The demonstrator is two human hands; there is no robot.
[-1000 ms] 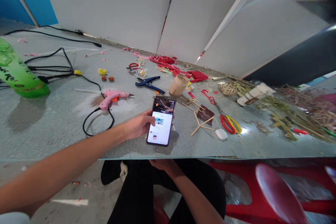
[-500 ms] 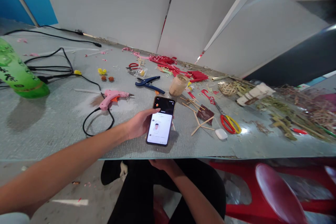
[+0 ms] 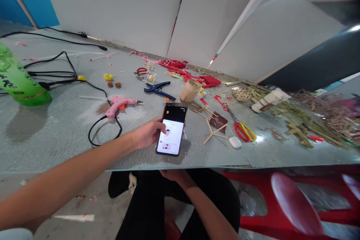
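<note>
My left hand grips a smartphone above the front part of the table, its thumb over the lit screen. The screen shows a page with small pictures under a dark band. Low in the view, my right hand rests at my lap by the table edge, with its fingers mostly hidden. Left of the phone lies a pink glue gun with a black cord. Behind the phone are blue-handled cutters and a jar of cloudy tan content.
A green bottle stands at the left. Thin wooden sticks, a white case and red-and-yellow scissors lie right of the phone. Red paper strips lie near the wall; dried plant stalks cover the right. A red stool stands below.
My left thumb has moved down from the upper part of the screen toward its left side. The page on the phone has scrolled up. My right hand stays in place.
</note>
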